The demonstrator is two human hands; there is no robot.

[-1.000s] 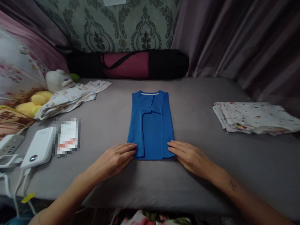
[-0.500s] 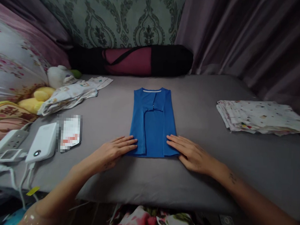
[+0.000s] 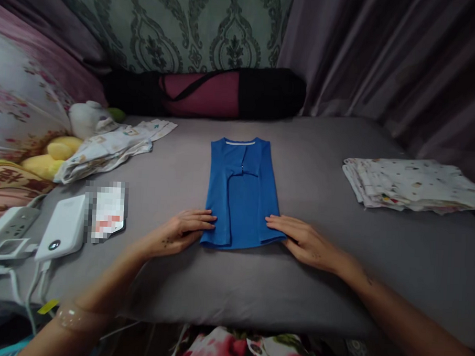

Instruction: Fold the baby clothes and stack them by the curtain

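Note:
A blue shirt [image 3: 244, 199] lies in the middle of the bed, its sides folded inward in a long shape. The neckline with a white strip points away from me. At the near left corner, my left hand [image 3: 184, 231] has its fingers over the folded edge, with the thumb low beside it. My right hand [image 3: 301, 238] grips the near right corner, fingers on top and thumb at the underside. Between the hands the hem bows slightly, and its right corner is a little raised.
Folded white printed cloths [image 3: 414, 183] lie at the right. On the left are a crumpled printed cloth [image 3: 113, 146], yellow plush toy [image 3: 49, 156], white power bank [image 3: 64, 225], power strip [image 3: 15, 228] with cables and a blurred-out item [image 3: 108, 211]. A black-and-maroon long bag [image 3: 202, 95] lies along the wall.
My fingers have closed more on the shirt's near corners, and the hem has gone from flat to slightly curved. My left hand has shifted slightly outward. The view has moved slightly.

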